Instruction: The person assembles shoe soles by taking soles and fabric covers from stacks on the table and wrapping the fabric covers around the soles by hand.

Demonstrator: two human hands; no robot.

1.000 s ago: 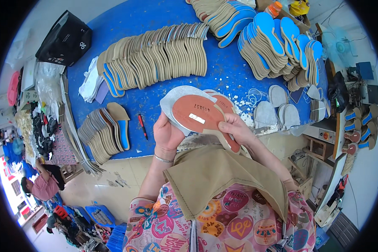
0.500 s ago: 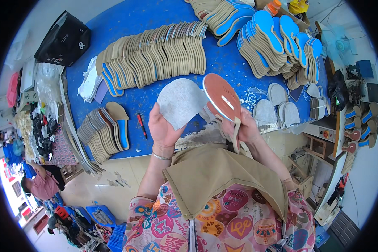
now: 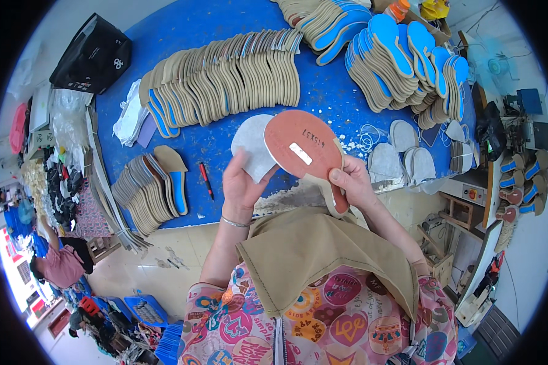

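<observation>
My right hand (image 3: 354,182) grips a shoe insole (image 3: 301,143), thumb on top. Its broad end is reddish brown with a small white patch, and its narrower part has a beige edge. In my left hand (image 3: 242,185) is a light grey, rounded felt-like pad (image 3: 249,143); the fingers lie along its lower left edge. The insole's broad end overlaps the pad's right side, so that part of the pad is hidden. Both pieces are held above the front edge of the blue table (image 3: 225,143).
Long rows of beige insoles (image 3: 225,79) stand at the back, with blue-faced insole stacks (image 3: 386,67) to the right. A smaller insole row (image 3: 149,191) and a red pen (image 3: 206,181) lie left. Grey pads (image 3: 417,161) are piled right. A black bag (image 3: 92,56) stands far left.
The insole has turned so that its reddish face shows more fully, and it has moved left over the grey pad. My left fingers have curled in more over the pad's edge.
</observation>
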